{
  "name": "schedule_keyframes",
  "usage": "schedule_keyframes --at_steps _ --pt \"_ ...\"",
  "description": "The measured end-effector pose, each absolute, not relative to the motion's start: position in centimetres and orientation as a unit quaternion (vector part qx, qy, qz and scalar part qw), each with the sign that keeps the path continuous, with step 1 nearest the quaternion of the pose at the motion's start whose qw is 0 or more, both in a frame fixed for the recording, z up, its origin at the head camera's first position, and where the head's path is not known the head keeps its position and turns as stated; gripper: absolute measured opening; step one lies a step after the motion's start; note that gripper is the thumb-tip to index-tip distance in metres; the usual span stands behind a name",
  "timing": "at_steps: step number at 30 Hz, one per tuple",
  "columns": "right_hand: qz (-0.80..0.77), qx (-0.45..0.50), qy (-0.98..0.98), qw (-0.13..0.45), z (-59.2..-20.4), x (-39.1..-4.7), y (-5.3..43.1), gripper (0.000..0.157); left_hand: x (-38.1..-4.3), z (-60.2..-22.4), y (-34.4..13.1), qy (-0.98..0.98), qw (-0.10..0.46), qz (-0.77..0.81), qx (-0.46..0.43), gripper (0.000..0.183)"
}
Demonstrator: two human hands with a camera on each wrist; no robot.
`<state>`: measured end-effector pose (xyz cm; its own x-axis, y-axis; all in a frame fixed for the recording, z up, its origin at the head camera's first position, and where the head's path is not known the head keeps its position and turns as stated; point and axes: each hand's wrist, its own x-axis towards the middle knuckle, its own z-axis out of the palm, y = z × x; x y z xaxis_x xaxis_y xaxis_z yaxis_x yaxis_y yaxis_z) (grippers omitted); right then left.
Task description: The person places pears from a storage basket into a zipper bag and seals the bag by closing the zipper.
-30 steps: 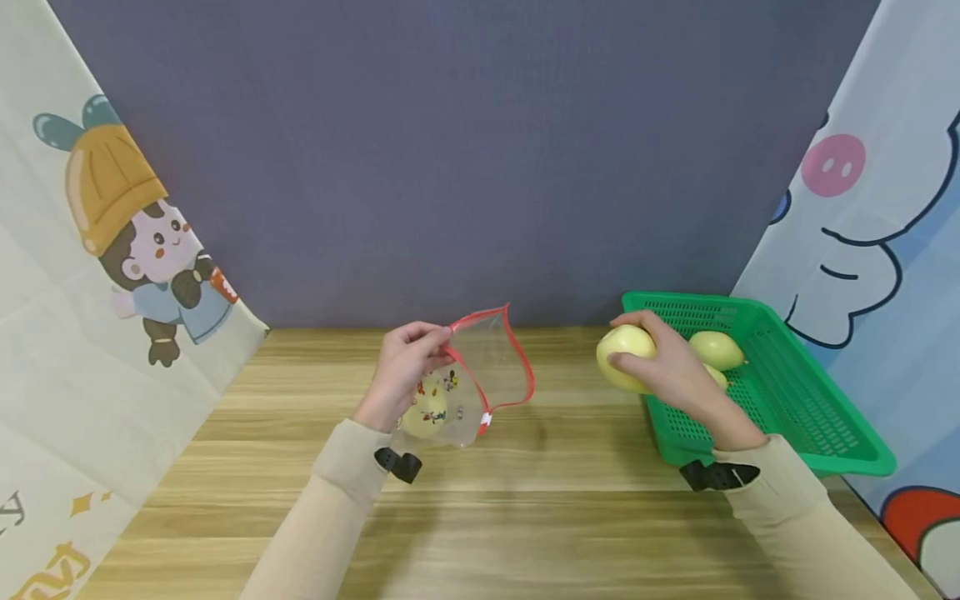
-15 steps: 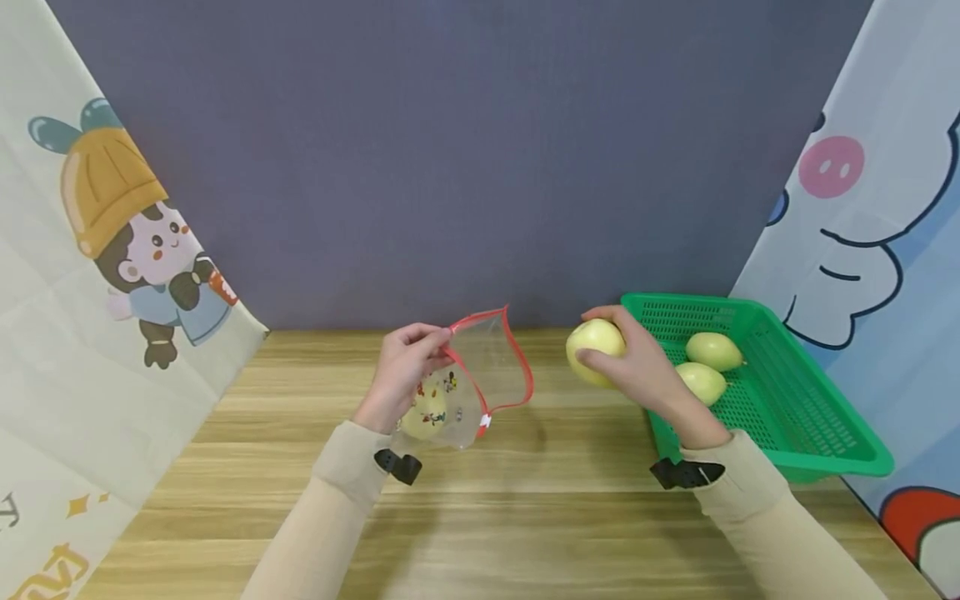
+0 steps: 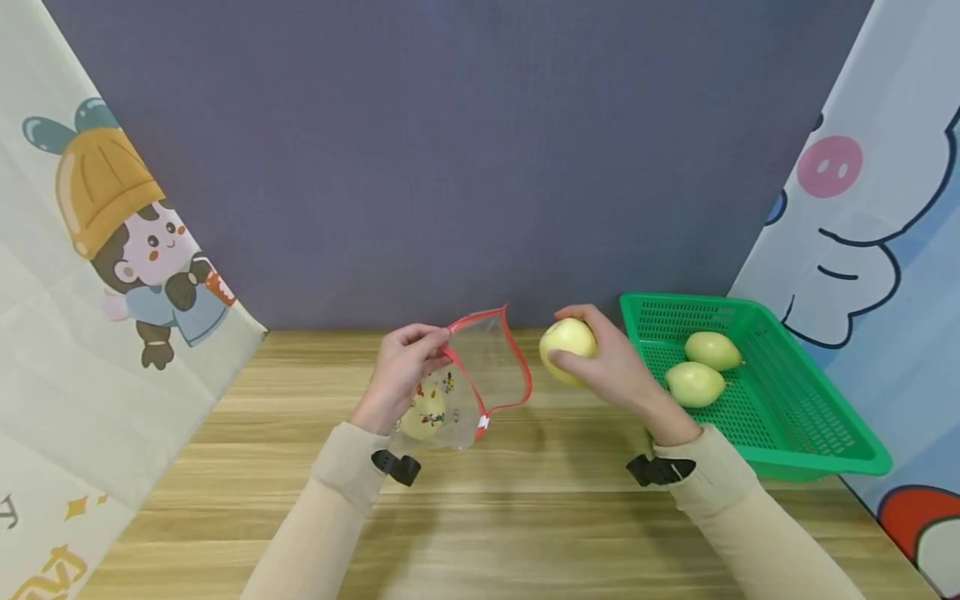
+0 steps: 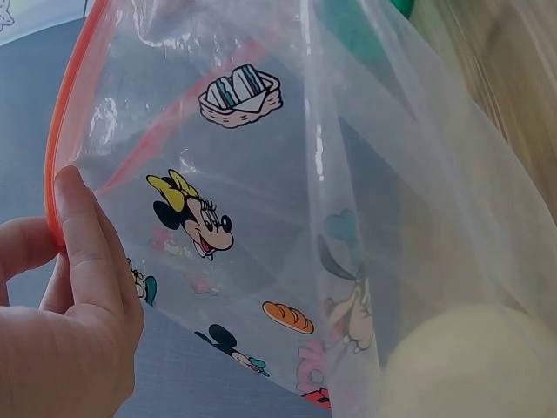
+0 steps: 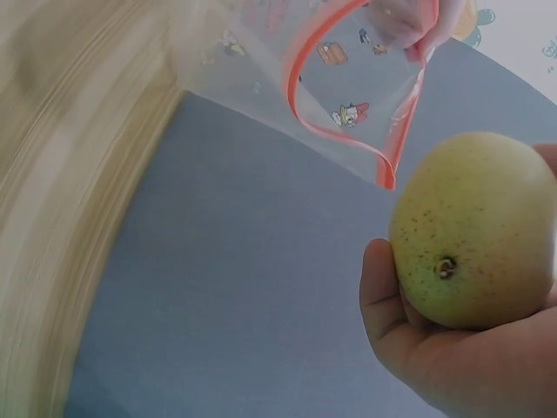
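Observation:
My left hand [image 3: 405, 367] pinches the red zip edge of a clear zip bag [image 3: 491, 358] printed with cartoon figures. The bag's mouth gapes toward the right, and a white slider [image 3: 483, 422] sits at its lower corner. Inside the bag, low down, lies a pale yellow pear [image 4: 474, 366], seen through the plastic. My right hand [image 3: 611, 367] grips another yellow-green pear [image 3: 567, 350], fingers and thumb curled round it, just right of the bag's mouth. The right wrist view shows the brown-speckled end of this pear [image 5: 479, 226], with the bag's red rim beyond it.
At the right of the wooden table [image 3: 525, 533] stands a green plastic basket [image 3: 817, 375] with two pears [image 3: 696, 385] in it. A dark grey panel [image 3: 480, 167] rises behind the table. Cartoon-printed sheets [image 3: 877, 275] hang on both sides.
My right hand has carried the pear left, from over the basket's edge to near the bag's mouth. Two pears in the basket are now fully visible. The left hand and bag stay nearly still.

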<state>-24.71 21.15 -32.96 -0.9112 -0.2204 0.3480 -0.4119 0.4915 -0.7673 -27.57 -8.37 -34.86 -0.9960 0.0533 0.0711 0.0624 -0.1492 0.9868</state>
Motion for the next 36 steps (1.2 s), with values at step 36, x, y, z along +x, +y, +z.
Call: schedule_keyframes --at_steps 36 --pt "0.461 0.247 -0.847 0.098 -34.3 -24.7 15.4 0.062 -27.4 -34.4 -7.8 -0.642 0.006 -0.765 -0.040 0.019"
